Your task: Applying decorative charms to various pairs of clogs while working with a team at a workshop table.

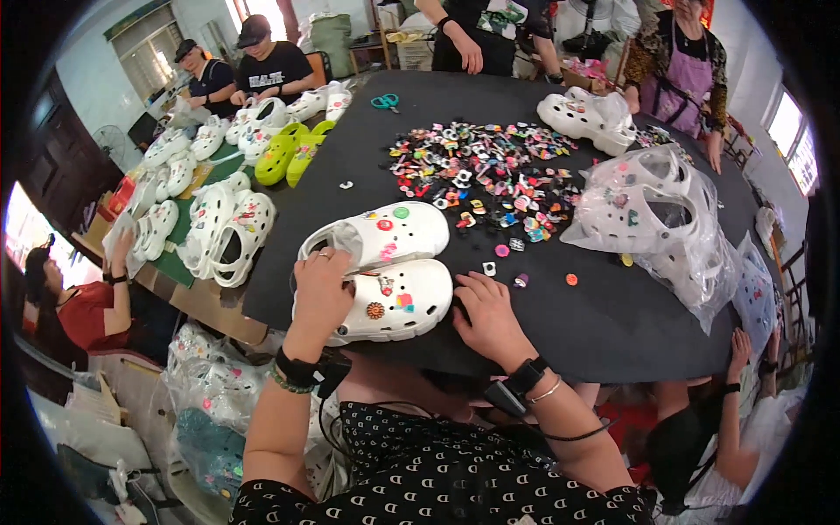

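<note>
Two white clogs lie side by side on the black tabletop, toes to the right. On the far clog (429, 232) sit a green round charm, a red one and a pink one. The near clog (420, 297) carries a brown flower charm (375, 311) and other colourful ones. My left hand (324, 284) grips the near clog around its opening; some fingertips are hidden inside. Beside that clog's toe, my right hand (488, 313) rests with fingers apart, holding nothing. A few loose charms lie just beyond it, including a purple one (521, 280) and an orange one (571, 279).
A wide charm pile (490, 175) covers the table's middle. Bagged white clogs (643, 206) lie at right, more white clogs (586, 121) behind, teal scissors (383, 102) far left. Another table holds white and lime-green clogs (280, 156). Several people work around; bagged clogs (219, 385) stand low left.
</note>
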